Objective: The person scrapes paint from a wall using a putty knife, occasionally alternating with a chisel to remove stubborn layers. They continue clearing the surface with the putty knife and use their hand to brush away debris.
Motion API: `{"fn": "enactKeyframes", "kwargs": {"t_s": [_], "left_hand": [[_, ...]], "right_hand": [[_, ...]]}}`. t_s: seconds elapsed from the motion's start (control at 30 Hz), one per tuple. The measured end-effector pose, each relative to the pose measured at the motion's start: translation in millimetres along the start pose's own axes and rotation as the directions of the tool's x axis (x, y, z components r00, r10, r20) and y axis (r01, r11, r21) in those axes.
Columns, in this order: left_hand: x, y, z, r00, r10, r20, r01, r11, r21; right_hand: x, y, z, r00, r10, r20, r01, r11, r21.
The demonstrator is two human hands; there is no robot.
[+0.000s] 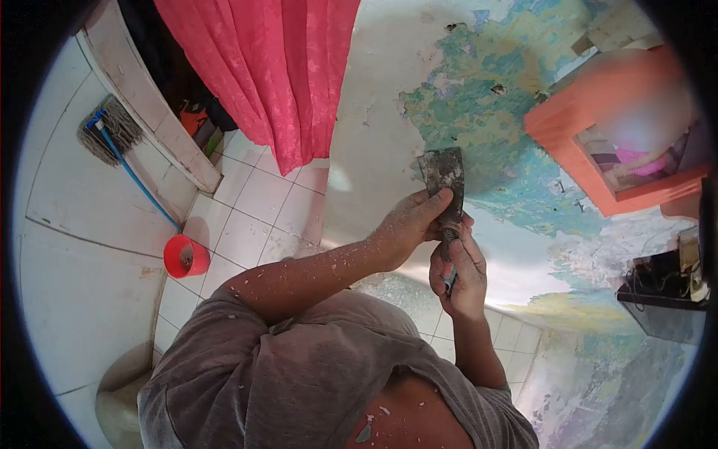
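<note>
A paint scraper [447, 170] with a broad, worn metal blade is held up against the peeling wall [479, 112]. My left hand [410, 224] is closed around the base of the blade, its thumb lying flat on the metal. Just below it, my right hand [462, 273] wraps round the handle, most of which the fingers hide. The blade overlaps the left edge of a patch where white paint is gone and green and blue layers show. Pale flakes and dust cling to both hands and forearms.
An orange-framed picture [553, 123] is at the right, above a dark shelf [662, 288] with cables. A pink curtain [277, 67] hangs at a doorway. A mop [112, 127] leans at the left, with a red bucket [185, 257] on the tiled floor [250, 232].
</note>
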State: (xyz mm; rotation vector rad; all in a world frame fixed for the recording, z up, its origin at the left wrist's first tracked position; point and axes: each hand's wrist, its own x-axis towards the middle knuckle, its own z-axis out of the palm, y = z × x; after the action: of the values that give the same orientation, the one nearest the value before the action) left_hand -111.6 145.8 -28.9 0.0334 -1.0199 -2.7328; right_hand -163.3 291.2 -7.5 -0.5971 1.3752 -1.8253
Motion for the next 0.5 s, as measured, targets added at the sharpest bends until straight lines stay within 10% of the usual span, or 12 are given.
{"fn": "enactKeyframes", "kwargs": {"t_s": [0.5], "left_hand": [[-12, -5, 16, 0.994, 0.062, -0.095, -0.048, 0.988, 0.146]], "right_hand": [[-3, -6, -10, 0.997, -0.001, 0.075, 0.013, 0.986, -0.166]]}}
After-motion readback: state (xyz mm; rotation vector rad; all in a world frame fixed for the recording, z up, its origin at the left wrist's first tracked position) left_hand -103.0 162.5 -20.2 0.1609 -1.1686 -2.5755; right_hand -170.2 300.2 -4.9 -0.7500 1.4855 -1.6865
